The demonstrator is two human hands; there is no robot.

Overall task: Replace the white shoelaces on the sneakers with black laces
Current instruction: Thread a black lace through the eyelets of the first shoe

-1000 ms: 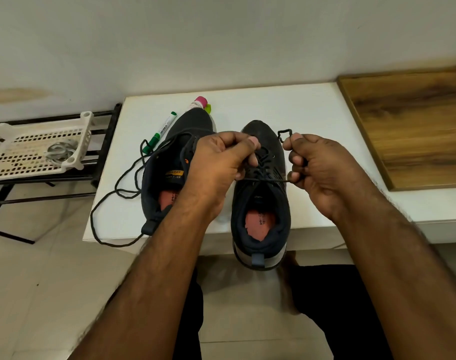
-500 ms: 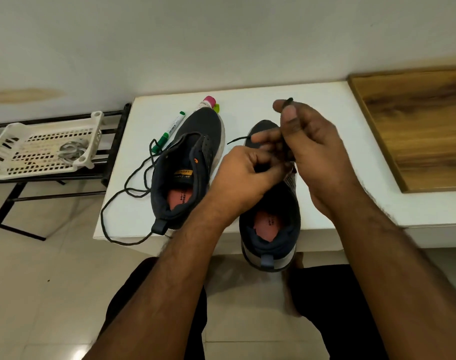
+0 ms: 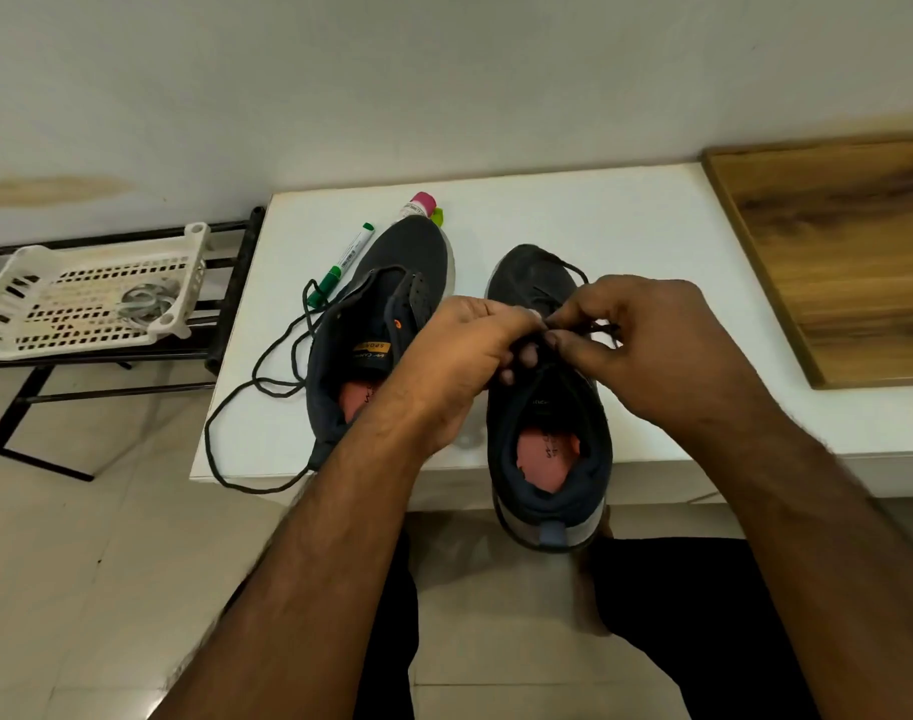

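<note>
Here, lacing the right sneaker (image 3: 547,433) on the white table (image 3: 625,226).
Both pinching the black lace (image 3: 573,270) over the tongue: left hand (image 3: 464,356) and right hand (image 3: 646,345), fingertips touching; left sneaker (image 3: 381,324) alongside, loose lace (image 3: 246,397) trailing off.

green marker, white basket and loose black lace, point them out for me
green marker (image 3: 343,265), head view, on its white barrel
white basket (image 3: 15,275), head view, on its left rim
loose black lace (image 3: 212,426), head view, on the loop past the table edge
</note>
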